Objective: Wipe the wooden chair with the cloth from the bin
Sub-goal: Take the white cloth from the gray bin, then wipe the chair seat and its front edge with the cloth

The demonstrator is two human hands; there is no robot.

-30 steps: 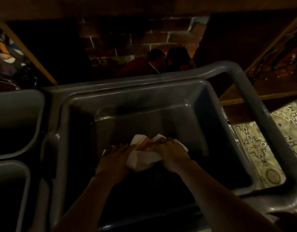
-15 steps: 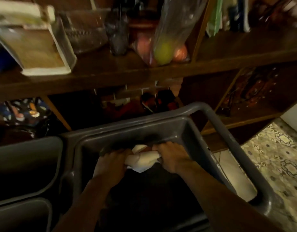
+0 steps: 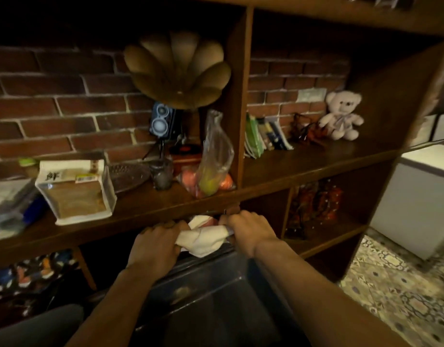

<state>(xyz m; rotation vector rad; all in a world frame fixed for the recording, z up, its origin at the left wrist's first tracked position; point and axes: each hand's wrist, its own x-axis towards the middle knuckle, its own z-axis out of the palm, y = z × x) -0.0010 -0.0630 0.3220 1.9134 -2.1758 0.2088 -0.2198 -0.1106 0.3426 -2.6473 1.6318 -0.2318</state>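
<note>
We hold the white cloth bunched between both hands above the grey bin: left hand fingers curled closed on its left end, right hand clenched on its right end, below the wooden shelf

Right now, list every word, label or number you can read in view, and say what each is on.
None can be read.
Clear package: dark characters and a yellow sticker on its white top band, too blurred.
Books: spines too small.
Paper on the brick wall: blurred.
</note>
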